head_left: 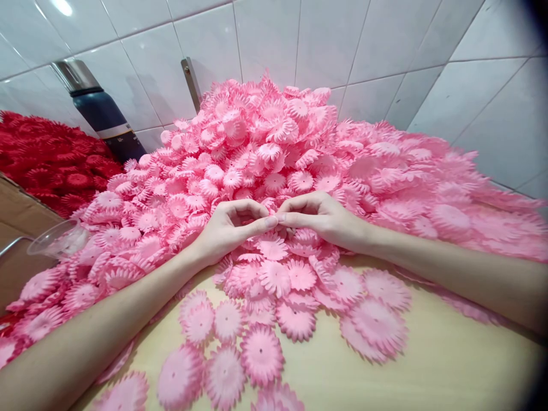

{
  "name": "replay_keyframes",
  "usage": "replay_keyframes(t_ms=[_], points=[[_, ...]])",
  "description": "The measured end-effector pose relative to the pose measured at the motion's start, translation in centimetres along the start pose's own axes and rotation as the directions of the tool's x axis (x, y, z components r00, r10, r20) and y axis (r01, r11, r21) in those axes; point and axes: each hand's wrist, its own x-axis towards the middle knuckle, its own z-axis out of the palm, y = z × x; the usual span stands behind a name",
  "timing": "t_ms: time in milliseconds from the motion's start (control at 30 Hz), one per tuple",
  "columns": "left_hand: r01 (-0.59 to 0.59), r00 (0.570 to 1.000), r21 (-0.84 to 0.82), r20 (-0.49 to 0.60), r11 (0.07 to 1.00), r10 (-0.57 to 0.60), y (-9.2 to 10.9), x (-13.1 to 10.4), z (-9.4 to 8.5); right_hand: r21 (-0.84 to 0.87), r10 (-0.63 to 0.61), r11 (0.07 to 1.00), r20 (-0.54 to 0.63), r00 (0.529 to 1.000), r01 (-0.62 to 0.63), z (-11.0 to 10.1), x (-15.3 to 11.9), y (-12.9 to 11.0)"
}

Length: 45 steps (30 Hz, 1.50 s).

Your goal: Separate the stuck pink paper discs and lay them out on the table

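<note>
A large heap of pink scalloped flower discs (274, 142) rises behind my hands. My left hand (235, 225) and my right hand (319, 220) meet in the middle, thumbs and fingertips pinched together nearly tip to tip. Something pink shows right behind the fingertips, but whether it is held or part of the heap cannot be made out. Below them, overlapping discs spill toward the front, among them a darker-edged pink disc (262, 354) with a small centre hole.
The pale yellow table top (334, 377) shows in front. A dark blue bottle (105, 117) with a metal cap leans at the left, beside a red heap of discs (51, 160). A clear plastic lid (57, 240) and a cardboard box (21, 228) are nearby. White tiled wall (334, 34) stands behind.
</note>
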Motion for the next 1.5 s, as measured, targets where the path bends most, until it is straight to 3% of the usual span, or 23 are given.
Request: replay_keyframes(t_ms=[1500], points=[[-0.004,1.000,0.033,-0.010,0.999,0.005,0.06,0.05,-0.06,0.022,0.029,0.999,0.034,0.999,-0.029,-0.05,-0.17,-0.03]])
